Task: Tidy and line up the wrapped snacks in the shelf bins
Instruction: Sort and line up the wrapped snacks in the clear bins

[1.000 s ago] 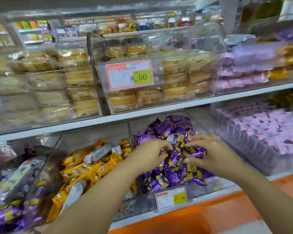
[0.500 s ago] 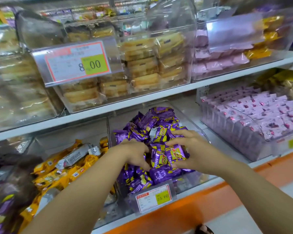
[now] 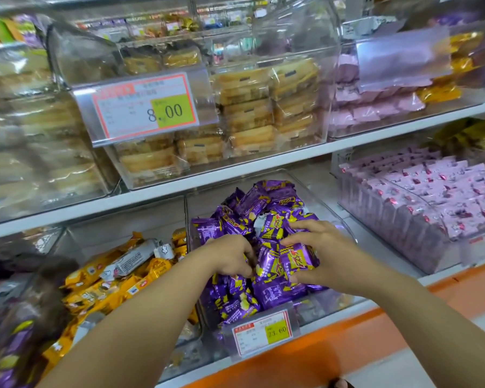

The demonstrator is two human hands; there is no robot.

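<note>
**Two hands in a bin of purple snacks**

On the lower shelf, a clear bin [image 3: 331,301] holds a loose heap of purple snacks [image 3: 263,208] in purple-and-yellow wrappers. Its price tag [image 3: 265,331] reads 23.60. The bin to its left holds yellow packets [image 3: 115,284]. The bin to its right holds pink packets [image 3: 437,197] standing in neat rows. On the shelf above, stacked wrapped cakes [image 3: 247,113] sit behind a tag [image 3: 146,107] reading 8.00. The right hand [image 3: 319,247] pinches one purple packet [image 3: 297,259] between thumb and fingers atop the heap. The left hand [image 3: 230,259] digs curled fingers into the heap; whether it grips anything cannot be told.
</note>
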